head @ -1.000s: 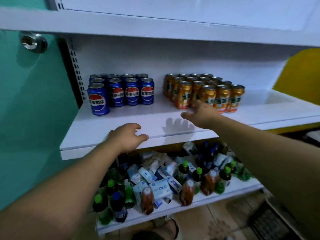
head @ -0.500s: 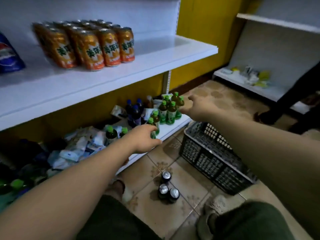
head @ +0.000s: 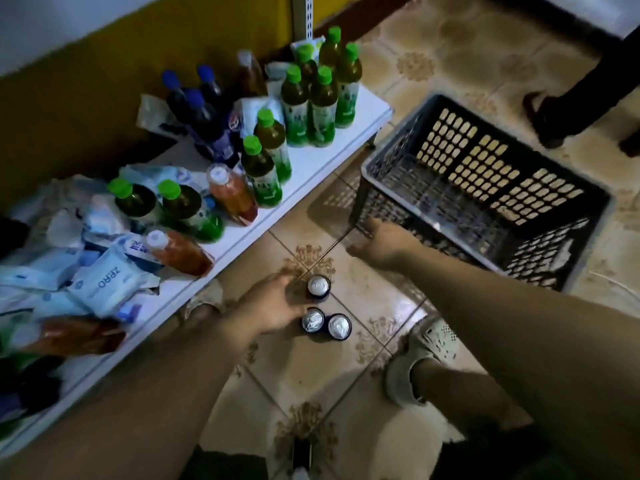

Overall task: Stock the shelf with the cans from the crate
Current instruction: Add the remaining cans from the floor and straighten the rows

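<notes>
Our left hand (head: pixel 273 306) reaches down with the fingers spread and loosely bent, holding nothing. Its fingertips lie just beside the farthest of three cans (head: pixel 318 286) and its thumb is close to the near pair. We cannot tell whether skin already touches metal. Our right hand (head: pixel 381 244) hangs above the floor tiles (head: pixel 346 375) with slack fingers and grips nothing. It is just in front of the near corner of the crate (head: pixel 540 258).

The three cans stand upright on the floor tiles in a tight cluster, silver tops up, one a little apart from the two that touch. They sit between our sandalled feet (head: pixel 420 355) and the crate.

The dark plastic crate looks empty to us, since the floor shows through its grid bottom. To our left is the low white shelf (head: pixel 311 174), crowded with green-capped bottles (head: pixel 323 105), blue-capped bottles (head: pixel 207 116), orange drinks (head: pixel 232 194) and soft tissue packs (head: pixel 104 278). No cans are among them.

As we judge it, unloading the crate is finished. What is left is to pick up these three cans from the floor and stand them on the shelf meant for cans, which is out of view. None of them is lifted yet.
</notes>
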`<action>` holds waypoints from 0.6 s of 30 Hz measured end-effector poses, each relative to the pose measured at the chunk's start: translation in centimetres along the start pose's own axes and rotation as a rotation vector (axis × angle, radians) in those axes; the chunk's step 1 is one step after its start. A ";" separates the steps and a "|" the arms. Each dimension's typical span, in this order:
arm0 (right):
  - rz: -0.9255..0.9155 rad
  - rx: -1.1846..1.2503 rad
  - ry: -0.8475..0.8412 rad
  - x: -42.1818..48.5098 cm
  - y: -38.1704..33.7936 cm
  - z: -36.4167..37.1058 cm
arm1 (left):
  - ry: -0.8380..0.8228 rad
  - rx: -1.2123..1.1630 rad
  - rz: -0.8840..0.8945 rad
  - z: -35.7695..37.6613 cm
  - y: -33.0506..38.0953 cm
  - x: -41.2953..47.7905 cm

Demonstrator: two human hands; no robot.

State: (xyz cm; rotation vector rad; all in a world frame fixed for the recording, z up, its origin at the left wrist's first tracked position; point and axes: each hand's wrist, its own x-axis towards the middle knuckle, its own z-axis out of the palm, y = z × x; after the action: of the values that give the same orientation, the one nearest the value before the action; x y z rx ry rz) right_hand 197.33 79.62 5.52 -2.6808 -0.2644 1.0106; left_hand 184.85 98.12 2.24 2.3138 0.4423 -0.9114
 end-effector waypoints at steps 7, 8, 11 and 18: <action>0.017 -0.005 -0.235 8.9 0.9 10.2 | -0.083 0.081 -0.079 3.3 -3.1 8.6; 0.018 0.001 -0.275 10.1 1.0 11.9 | -0.097 0.080 -0.093 3.9 -3.4 9.7; 0.005 0.012 -0.367 12.8 0.9 16.3 | -0.166 -0.018 -0.138 5.9 -4.9 12.4; -0.011 -0.058 -0.272 15.9 1.0 21.9 | -0.256 -0.072 -0.098 8.7 -7.3 16.7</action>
State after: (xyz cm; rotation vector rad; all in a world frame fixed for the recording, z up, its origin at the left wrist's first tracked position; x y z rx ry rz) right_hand 194.57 86.74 -20.40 -2.5842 -0.3655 1.3857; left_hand 188.74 99.45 -17.54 2.0895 0.4737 -1.2013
